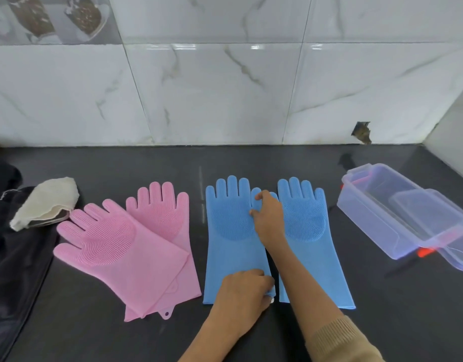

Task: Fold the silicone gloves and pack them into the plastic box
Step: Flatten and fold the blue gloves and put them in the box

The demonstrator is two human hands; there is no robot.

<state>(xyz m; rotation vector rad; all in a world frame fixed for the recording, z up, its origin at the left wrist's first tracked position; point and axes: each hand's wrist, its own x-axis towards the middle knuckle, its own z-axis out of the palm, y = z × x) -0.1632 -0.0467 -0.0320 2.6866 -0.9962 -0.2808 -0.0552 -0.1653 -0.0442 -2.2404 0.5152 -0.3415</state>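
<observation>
Both hands pinch the left blue glove (231,231), left hand (244,291) at cuff, right hand (268,218) at thumb, lying lengthwise from the table's front edge toward the wall.

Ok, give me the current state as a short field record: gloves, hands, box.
blue gloves: two, flat, side by side, unfolded
pink gloves: two, overlapping, unfolded
left hand: at the cuff of the left blue glove
right hand: at that glove's thumb
plastic box: open, empty of gloves, at right
counter: dark
</observation>
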